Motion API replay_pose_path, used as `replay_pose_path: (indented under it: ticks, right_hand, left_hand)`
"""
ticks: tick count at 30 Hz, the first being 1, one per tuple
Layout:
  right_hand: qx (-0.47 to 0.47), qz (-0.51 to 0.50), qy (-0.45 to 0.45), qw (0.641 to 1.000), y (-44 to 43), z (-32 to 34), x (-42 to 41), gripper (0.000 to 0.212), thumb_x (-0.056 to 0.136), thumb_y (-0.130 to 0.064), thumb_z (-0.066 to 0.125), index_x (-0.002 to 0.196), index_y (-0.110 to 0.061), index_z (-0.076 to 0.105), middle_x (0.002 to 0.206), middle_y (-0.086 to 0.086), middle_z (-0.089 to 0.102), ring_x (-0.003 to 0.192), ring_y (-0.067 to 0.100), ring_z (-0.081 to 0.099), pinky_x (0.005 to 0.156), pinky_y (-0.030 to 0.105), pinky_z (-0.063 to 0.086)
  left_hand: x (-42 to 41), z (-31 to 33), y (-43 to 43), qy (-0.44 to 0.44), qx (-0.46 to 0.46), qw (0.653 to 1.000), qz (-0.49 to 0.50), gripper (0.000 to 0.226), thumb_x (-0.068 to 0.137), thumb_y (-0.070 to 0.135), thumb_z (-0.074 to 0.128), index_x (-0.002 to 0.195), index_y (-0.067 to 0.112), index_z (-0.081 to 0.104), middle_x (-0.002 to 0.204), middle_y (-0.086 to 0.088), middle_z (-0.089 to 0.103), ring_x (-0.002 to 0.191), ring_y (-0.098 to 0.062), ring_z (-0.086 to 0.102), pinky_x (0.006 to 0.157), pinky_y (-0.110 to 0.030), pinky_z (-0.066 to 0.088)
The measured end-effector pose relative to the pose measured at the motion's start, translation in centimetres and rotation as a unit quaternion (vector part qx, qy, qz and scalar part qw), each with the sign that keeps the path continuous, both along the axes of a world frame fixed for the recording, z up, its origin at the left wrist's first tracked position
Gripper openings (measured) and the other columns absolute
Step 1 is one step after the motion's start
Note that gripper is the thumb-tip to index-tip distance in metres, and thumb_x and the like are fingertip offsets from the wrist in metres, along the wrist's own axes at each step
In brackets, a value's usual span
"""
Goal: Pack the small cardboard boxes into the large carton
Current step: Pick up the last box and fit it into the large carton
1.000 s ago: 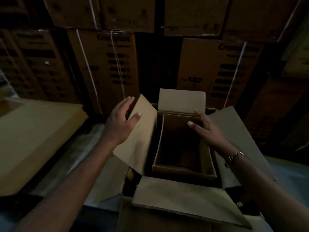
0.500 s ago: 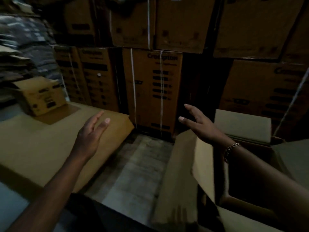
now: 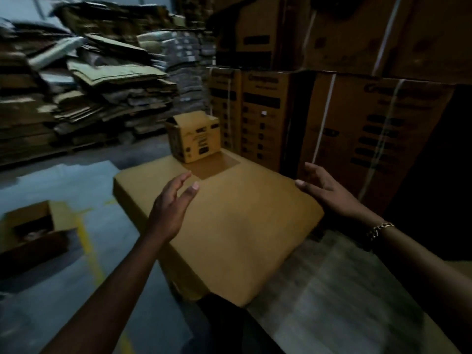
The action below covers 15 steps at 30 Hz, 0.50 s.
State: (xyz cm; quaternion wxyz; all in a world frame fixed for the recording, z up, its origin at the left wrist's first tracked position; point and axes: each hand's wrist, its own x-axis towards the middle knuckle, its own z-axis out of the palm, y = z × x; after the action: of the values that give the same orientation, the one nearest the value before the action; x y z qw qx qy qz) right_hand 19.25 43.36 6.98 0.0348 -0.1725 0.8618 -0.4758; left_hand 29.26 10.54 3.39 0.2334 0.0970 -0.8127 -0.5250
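Observation:
A small cardboard box (image 3: 195,136) with black print stands upright, its top flaps open, at the far end of a broad flat stack of tan cardboard (image 3: 237,226). My left hand (image 3: 171,208) hovers above the stack, fingers straight and spread, holding nothing. My right hand (image 3: 324,187), with a bracelet at the wrist, is stretched out over the stack's right edge, fingers extended and empty. Both hands are well short of the small box. The large carton is out of view.
Tall printed cartons (image 3: 357,129) with white straps form a wall at the right. Piles of flattened cardboard (image 3: 89,93) fill the back left. An open box (image 3: 30,231) sits on the grey floor at the left, beside a yellow floor line (image 3: 86,241).
The view has swung left, away from the large open carton. Both hands left the carton's flaps and now reach over the flat stack towards the small box.

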Motion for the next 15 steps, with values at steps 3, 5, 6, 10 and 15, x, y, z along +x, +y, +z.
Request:
replay_pose_path:
  ticks: [3,5,6,10,15]
  right_hand:
    - [-0.001,0.008,-0.015,1.0,-5.3,-2.0,-4.2,0.079,0.086,-0.07,0.053,0.153,-0.042,0.023,0.164,-0.005,0.02,0.148,0.02,0.025,0.118,0.049,0.025]
    - [-0.011,0.023,-0.025,0.999,-9.2,-3.1,-7.1,0.074,0.09,-0.064,0.052,0.154,-0.038,0.023,0.164,-0.005,0.021,0.147,0.018,0.026,0.113,0.039,0.026]
    - [-0.018,0.032,-0.032,0.999,-11.3,-3.4,-8.5,0.073,0.092,-0.059,0.052,0.155,-0.035,0.023,0.163,-0.005,0.021,0.147,0.017,0.026,0.108,0.035,0.026]
    - [-0.068,0.059,-0.061,0.994,-19.7,-4.2,-13.9,0.076,0.091,-0.055,0.056,0.155,-0.029,0.025,0.163,-0.006,0.023,0.145,0.015,0.029,0.109,0.035,0.03]
    - [-0.102,0.058,-0.106,0.987,-29.3,-5.0,-19.5,0.074,0.092,-0.055,0.058,0.155,-0.033,0.025,0.162,-0.005,0.027,0.144,0.018,0.032,0.109,0.038,0.031]
  left_hand:
    - [-2.6,-1.0,-4.8,-0.011,0.008,1.0,0.009,0.079,0.069,0.083,0.047,0.137,0.044,0.051,0.149,0.005,0.049,0.136,-0.013,0.045,0.112,-0.047,0.039]
    - [-4.4,-1.5,-7.7,-0.021,0.007,1.0,0.014,0.08,0.07,0.082,0.045,0.14,0.043,0.049,0.15,0.005,0.047,0.137,-0.013,0.043,0.113,-0.046,0.038]
    - [-5.3,-1.6,-9.1,-0.026,0.008,0.999,0.018,0.081,0.07,0.081,0.045,0.141,0.042,0.049,0.151,0.006,0.046,0.138,-0.012,0.042,0.113,-0.046,0.038]
    - [-9.2,-2.0,-15.0,-0.051,0.009,0.998,0.027,0.07,0.079,0.074,0.05,0.142,0.042,0.048,0.153,0.005,0.043,0.14,-0.012,0.038,0.113,-0.04,0.035]
    - [-13.9,-2.7,-23.2,-0.064,0.014,0.997,0.032,0.075,0.076,0.078,0.049,0.141,0.042,0.049,0.152,0.005,0.044,0.139,-0.013,0.039,0.112,-0.038,0.034]
